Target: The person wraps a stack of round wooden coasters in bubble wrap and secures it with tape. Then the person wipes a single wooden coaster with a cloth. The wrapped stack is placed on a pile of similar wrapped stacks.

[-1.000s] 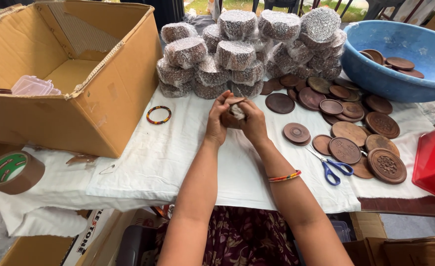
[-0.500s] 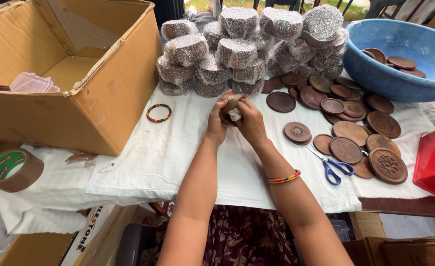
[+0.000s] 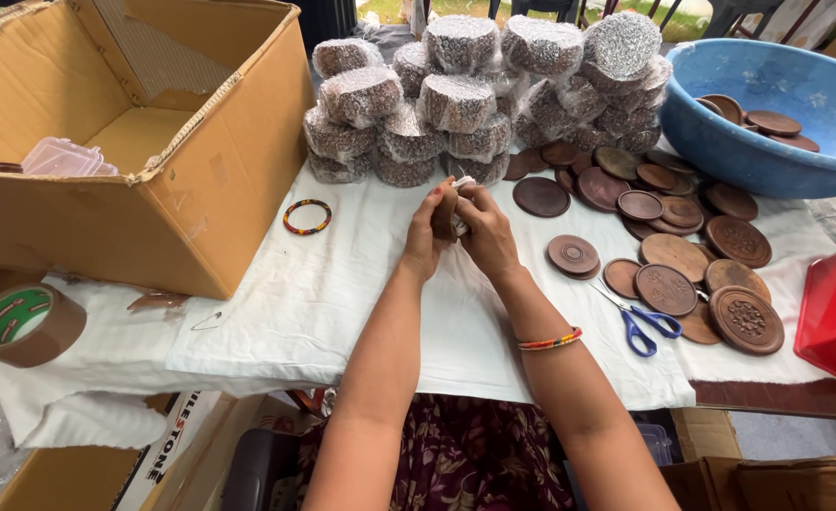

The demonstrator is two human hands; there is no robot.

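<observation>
White-clothed table (image 3: 342,312) (daylit), grass (image 3: 494,9) and chair legs (image 3: 569,9) beyond

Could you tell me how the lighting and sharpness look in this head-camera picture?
Head view: soft, even daylight with faint shadows; the white cloth is bright but not blown out; both hands and the wooden disc they hold are sharp; wide-angle bending shows at the cardboard box edge.

Bare forearms; multicoloured beaded bangle (image 3: 551,340) on right wrist; dark purple floral-patterned garment (image 3: 456,454) over lap
</observation>
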